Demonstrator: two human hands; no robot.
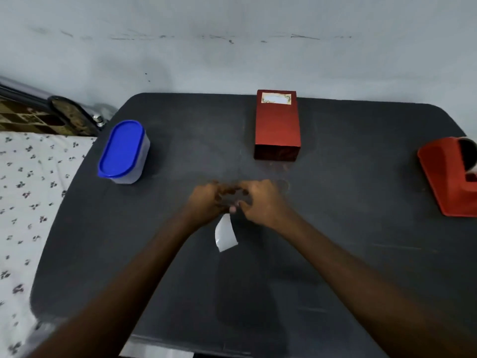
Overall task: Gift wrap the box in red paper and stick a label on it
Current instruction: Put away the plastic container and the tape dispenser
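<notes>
Leftmost, a blue-lidded oval container (122, 151) on the dark table (348, 228). Centre: left hand (206, 202) and right hand (260, 202), fingers curled together, pinching a white backing strip (225, 232). Behind them, the red-wrapped box (277, 125), label (276, 97) on top. Far right, a red tape dispenser (449, 177).

1 box (277, 125), 1 tub (122, 151), 1 dispenser (449, 177), 2 hands

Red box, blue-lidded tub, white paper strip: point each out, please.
Red box (277, 125), head view, middle of its top face.
Tub (121, 148), head view, middle of its blue lid.
Paper strip (225, 235), head view, centre of the white piece below the hands.
</notes>
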